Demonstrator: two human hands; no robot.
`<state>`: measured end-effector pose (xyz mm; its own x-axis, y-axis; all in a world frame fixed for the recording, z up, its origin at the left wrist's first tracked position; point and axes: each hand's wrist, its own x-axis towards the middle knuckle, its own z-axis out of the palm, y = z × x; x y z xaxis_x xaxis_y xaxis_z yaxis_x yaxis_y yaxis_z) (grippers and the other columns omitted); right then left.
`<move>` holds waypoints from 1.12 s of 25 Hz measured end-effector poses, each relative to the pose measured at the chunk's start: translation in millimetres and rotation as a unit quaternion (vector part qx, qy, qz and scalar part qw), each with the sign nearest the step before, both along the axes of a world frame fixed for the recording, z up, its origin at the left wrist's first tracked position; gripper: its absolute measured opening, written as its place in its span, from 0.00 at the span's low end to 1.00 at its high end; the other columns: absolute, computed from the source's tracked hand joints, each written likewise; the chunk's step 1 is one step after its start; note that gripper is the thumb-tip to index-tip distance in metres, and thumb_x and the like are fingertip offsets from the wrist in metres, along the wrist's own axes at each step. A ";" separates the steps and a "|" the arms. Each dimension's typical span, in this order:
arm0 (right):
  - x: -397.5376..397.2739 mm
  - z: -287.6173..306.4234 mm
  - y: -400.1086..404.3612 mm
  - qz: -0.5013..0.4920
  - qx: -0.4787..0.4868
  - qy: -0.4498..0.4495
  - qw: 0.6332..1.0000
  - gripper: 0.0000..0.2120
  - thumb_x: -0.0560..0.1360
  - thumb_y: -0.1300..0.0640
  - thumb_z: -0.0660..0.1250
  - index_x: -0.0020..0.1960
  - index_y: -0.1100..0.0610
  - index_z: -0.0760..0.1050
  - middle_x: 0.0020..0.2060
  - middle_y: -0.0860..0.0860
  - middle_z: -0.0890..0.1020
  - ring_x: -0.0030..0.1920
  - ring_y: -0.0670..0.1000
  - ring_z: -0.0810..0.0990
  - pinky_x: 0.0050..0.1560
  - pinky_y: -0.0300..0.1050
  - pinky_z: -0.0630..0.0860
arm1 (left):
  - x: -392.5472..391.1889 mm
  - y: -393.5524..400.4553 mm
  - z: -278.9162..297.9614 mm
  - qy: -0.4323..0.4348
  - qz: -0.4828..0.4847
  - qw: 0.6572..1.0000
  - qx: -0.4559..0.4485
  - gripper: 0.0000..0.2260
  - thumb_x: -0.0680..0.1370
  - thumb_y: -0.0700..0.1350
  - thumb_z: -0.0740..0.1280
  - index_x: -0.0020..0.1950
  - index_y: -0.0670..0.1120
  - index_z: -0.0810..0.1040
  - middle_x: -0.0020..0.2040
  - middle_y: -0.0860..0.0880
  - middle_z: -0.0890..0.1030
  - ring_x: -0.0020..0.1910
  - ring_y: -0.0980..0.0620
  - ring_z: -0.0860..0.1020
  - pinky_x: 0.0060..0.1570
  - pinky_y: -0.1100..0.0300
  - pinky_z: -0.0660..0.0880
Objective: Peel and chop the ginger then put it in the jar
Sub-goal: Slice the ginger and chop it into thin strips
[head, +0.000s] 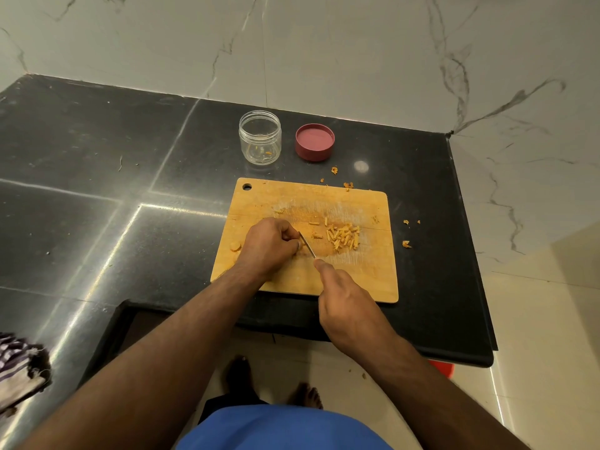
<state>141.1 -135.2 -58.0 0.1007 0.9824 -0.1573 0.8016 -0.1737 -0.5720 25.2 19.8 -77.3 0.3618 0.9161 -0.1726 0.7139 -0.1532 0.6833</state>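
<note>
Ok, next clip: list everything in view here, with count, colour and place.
cutting board: one, light wood, on the counter
chopped ginger: one heap, yellow-orange, right half of the board
ginger slice: one, yellow-orange, board's left edge
knife: one, metal blade, over the board
jar: one, clear, open, behind the board
lid: one, dark red, right of the jar
peel scraps: several, orange, around the board
counter: one, black
cloth: one, striped, far left
left hand: holds ginger
right hand: grips the knife
</note>
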 end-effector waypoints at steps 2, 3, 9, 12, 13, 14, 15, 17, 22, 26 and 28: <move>-0.5 0.9 1.6 0.004 -0.016 -0.004 1.000 0.24 0.83 0.57 0.50 0.78 0.48 0.53 0.56 0.52 0.73 0.46 0.53 0.75 0.45 0.53 0.75 | 0.9 0.1 0.5 0.002 0.003 1.000 -0.002 0.03 0.75 0.43 0.73 0.48 0.47 0.85 0.45 0.54 0.83 0.43 0.57 0.78 0.36 0.67 0.69; -0.5 1.0 1.1 0.002 -0.019 -0.005 1.000 0.24 0.82 0.58 0.50 0.78 0.48 0.53 0.56 0.52 0.73 0.45 0.53 0.75 0.44 0.53 0.75 | 1.7 0.1 1.0 0.001 0.005 1.000 -0.004 0.03 0.75 0.42 0.73 0.48 0.47 0.85 0.45 0.54 0.83 0.43 0.57 0.78 0.35 0.67 0.69; -2.7 3.0 -27.4 -0.022 -0.021 -0.007 1.000 0.24 0.83 0.57 0.52 0.78 0.48 0.55 0.54 0.49 0.74 0.41 0.47 0.74 0.41 0.47 0.75 | 3.0 -1.2 2.0 0.006 0.011 1.000 0.000 0.03 0.75 0.43 0.73 0.48 0.47 0.85 0.45 0.53 0.83 0.44 0.56 0.78 0.35 0.67 0.69; 0.6 -2.6 -35.5 -0.030 0.020 -0.088 0.995 0.24 0.81 0.60 0.49 0.77 0.54 0.58 0.54 0.51 0.75 0.36 0.45 0.70 0.34 0.39 0.70 | 0.4 -1.7 1.7 0.004 0.001 1.000 0.011 0.06 0.76 0.44 0.73 0.52 0.47 0.85 0.46 0.55 0.81 0.43 0.59 0.76 0.36 0.68 0.68; 0.9 -3.8 -35.3 -0.029 0.028 -0.087 0.995 0.24 0.81 0.60 0.49 0.77 0.54 0.58 0.54 0.50 0.75 0.35 0.46 0.70 0.33 0.37 0.69 | -0.5 -2.2 2.2 0.005 -0.003 1.000 0.017 0.07 0.76 0.44 0.73 0.53 0.47 0.85 0.45 0.56 0.80 0.42 0.59 0.75 0.36 0.69 0.67; 0.3 -3.3 -34.2 -0.035 0.035 -0.061 0.997 0.24 0.82 0.60 0.51 0.77 0.53 0.58 0.53 0.49 0.75 0.34 0.47 0.71 0.33 0.38 0.71 | -1.2 -2.7 2.6 0.006 -0.005 1.000 0.022 0.07 0.76 0.44 0.73 0.54 0.47 0.85 0.45 0.56 0.79 0.42 0.60 0.75 0.36 0.70 0.67; -0.7 -1.4 -32.5 -0.043 0.038 -0.022 0.998 0.24 0.82 0.60 0.53 0.78 0.52 0.58 0.52 0.48 0.74 0.36 0.48 0.73 0.35 0.41 0.74 | -1.8 -3.2 2.6 0.006 -0.005 1.000 0.025 0.08 0.76 0.44 0.73 0.54 0.47 0.85 0.45 0.56 0.79 0.42 0.59 0.75 0.36 0.70 0.67; -2.3 1.9 -27.6 -0.041 0.039 0.028 0.998 0.25 0.82 0.59 0.55 0.78 0.50 0.58 0.52 0.48 0.74 0.41 0.49 0.76 0.42 0.48 0.78 | -2.5 -4.0 2.2 0.001 0.003 1.000 0.022 0.07 0.76 0.44 0.73 0.54 0.48 0.85 0.45 0.55 0.81 0.44 0.58 0.77 0.36 0.69 0.68; -5.2 -0.3 -12.6 -0.011 0.047 0.014 0.999 0.25 0.82 0.60 0.55 0.78 0.52 0.57 0.59 0.52 0.75 0.49 0.50 0.77 0.51 0.50 0.77 | -0.8 -4.7 2.7 0.001 0.010 1.000 0.011 0.04 0.76 0.43 0.72 0.49 0.48 0.85 0.43 0.55 0.81 0.40 0.60 0.76 0.34 0.68 0.67; -7.9 5.3 -5.5 -0.011 0.006 0.014 1.000 0.24 0.83 0.58 0.53 0.78 0.50 0.55 0.61 0.52 0.74 0.51 0.53 0.77 0.52 0.53 0.76 | -0.1 -4.2 2.8 0.002 0.012 1.000 0.007 0.04 0.76 0.42 0.72 0.49 0.48 0.85 0.43 0.56 0.81 0.39 0.60 0.75 0.34 0.69 0.66; -8.7 7.8 -1.6 -0.006 -0.005 0.006 1.000 0.24 0.83 0.58 0.52 0.78 0.49 0.55 0.59 0.52 0.74 0.49 0.52 0.76 0.50 0.53 0.76 | 0.2 -4.0 3.1 0.000 0.011 1.000 0.005 0.04 0.75 0.42 0.72 0.49 0.48 0.85 0.44 0.55 0.82 0.40 0.59 0.76 0.34 0.69 0.66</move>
<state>132.4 -136.8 -50.2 0.1099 0.9796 -0.1685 0.7921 -0.1887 -0.5805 25.4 15.8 -74.2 0.3414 0.9255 -0.1641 0.7176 -0.1439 0.6814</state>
